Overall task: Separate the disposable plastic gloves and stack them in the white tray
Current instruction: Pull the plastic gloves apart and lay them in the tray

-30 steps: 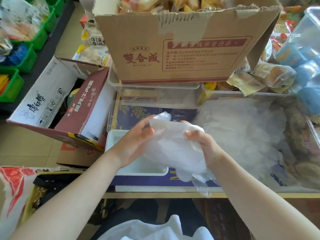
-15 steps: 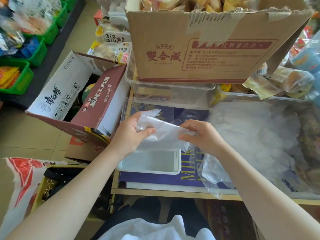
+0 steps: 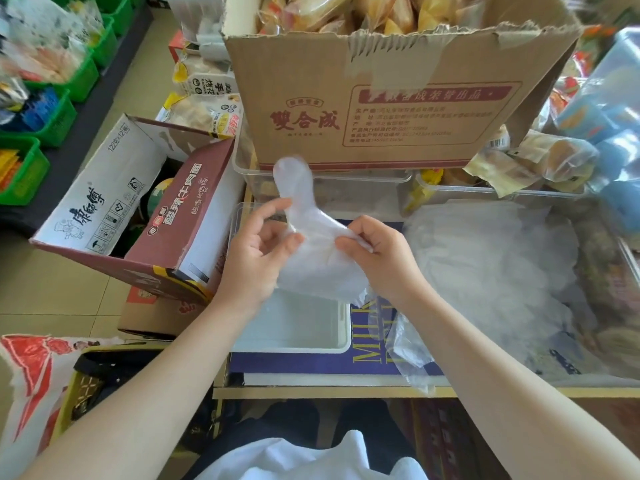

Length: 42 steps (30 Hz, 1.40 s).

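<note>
A clear disposable plastic glove (image 3: 313, 244) hangs between both hands above the white tray (image 3: 343, 341), one finger of it sticking up. My left hand (image 3: 256, 258) pinches its left side with thumb and fingers. My right hand (image 3: 377, 258) pinches its right edge. Some clear plastic lies flat inside the tray. To the right, a heap of clear gloves (image 3: 491, 268) fills a shallow box.
A large cardboard box (image 3: 381, 98) of wrapped snacks stands on clear bins behind the tray. An open noodle carton (image 3: 138, 209) sits on the left over the floor. Packaged bread (image 3: 540, 161) lies at the back right. The shelf's front edge (image 3: 311, 393) runs below the tray.
The glove has been raised and pulled open between the hands, and one of its fingers now sticks upward. Both hands have shifted slightly up and right over the tray.
</note>
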Tool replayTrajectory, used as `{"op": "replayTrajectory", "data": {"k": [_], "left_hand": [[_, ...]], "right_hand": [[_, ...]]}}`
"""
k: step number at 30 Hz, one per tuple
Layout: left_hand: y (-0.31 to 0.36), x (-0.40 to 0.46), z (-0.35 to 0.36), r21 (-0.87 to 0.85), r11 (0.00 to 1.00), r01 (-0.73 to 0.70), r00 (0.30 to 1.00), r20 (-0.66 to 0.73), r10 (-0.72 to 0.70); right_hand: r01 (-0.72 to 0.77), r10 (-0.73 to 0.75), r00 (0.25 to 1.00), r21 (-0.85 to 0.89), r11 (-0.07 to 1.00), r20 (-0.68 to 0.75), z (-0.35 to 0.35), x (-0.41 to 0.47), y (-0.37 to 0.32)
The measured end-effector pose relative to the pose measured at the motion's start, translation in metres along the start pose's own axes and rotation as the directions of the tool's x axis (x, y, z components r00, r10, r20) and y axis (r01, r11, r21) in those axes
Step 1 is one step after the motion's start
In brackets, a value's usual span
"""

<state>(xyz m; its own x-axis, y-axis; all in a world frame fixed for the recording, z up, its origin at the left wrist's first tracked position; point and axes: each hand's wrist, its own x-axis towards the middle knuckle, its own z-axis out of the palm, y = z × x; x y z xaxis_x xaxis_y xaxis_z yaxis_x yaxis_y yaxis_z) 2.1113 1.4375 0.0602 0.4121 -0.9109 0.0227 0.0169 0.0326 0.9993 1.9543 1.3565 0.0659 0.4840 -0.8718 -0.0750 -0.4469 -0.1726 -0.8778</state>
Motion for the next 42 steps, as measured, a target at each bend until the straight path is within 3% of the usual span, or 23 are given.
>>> {"op": "replayTrajectory", "data": {"k": [4, 9, 12, 17, 21, 25, 28, 30, 33, 36, 39, 42], "left_hand": [[-0.001, -0.003, 0.007, 0.055, 0.995, -0.082, 0.985, -0.149, 0.089], [0.000, -0.004, 0.011, 0.158, 0.975, -0.157, 0.982, -0.078, 0.171], [0.003, -0.003, 0.014, 0.228, 0.956, -0.184, 0.970, -0.114, 0.214], [0.004, -0.003, 0.011, 0.287, 0.931, -0.223, 0.955, -0.127, 0.268], [0.012, -0.004, 0.015, 0.229, 0.965, -0.130, 0.980, -0.116, 0.160], [0.021, -0.003, 0.015, 0.189, 0.982, -0.013, 0.997, -0.073, 0.027], [0.025, -0.004, 0.012, 0.133, 0.989, 0.058, 0.998, 0.003, -0.059], [0.026, -0.007, 0.010, 0.099, 0.991, 0.089, 0.995, 0.041, -0.094], [0.028, -0.009, 0.007, 0.105, 0.990, 0.094, 0.992, 0.076, -0.103], [0.026, -0.009, 0.004, 0.213, 0.976, 0.037, 0.991, 0.119, -0.064], [0.020, -0.008, 0.002, 0.280, 0.960, 0.001, 0.983, 0.177, -0.052], [0.016, -0.008, 0.000, 0.265, 0.964, 0.034, 0.978, 0.191, -0.087]], "right_hand": [[-0.091, 0.092, 0.995, 0.018, 0.996, -0.042, -0.001, 0.001, -0.001], [-0.163, 0.161, 0.983, -0.017, 0.986, -0.087, -0.004, 0.000, -0.004], [-0.167, 0.165, 0.984, -0.027, 0.986, -0.069, 0.001, -0.003, -0.007], [-0.168, 0.173, 0.984, 0.114, 0.979, -0.037, 0.010, -0.009, -0.004], [0.096, -0.090, 0.994, 0.093, 0.991, -0.062, 0.006, -0.015, -0.015], [0.397, -0.407, 0.910, -0.113, 0.911, -0.077, 0.004, -0.010, -0.023], [0.482, -0.500, 0.854, -0.145, 0.864, -0.146, 0.002, -0.006, -0.019], [0.472, -0.477, 0.866, -0.067, 0.879, -0.151, -0.001, -0.005, -0.017], [0.438, -0.442, 0.890, -0.058, 0.897, -0.115, -0.004, -0.002, -0.016], [0.413, -0.430, 0.901, -0.206, 0.887, -0.048, -0.012, 0.000, -0.016], [0.424, -0.413, 0.904, -0.342, 0.838, 0.109, -0.019, 0.005, -0.015], [0.441, -0.357, 0.890, -0.335, 0.833, 0.284, -0.022, 0.011, -0.015]]}}
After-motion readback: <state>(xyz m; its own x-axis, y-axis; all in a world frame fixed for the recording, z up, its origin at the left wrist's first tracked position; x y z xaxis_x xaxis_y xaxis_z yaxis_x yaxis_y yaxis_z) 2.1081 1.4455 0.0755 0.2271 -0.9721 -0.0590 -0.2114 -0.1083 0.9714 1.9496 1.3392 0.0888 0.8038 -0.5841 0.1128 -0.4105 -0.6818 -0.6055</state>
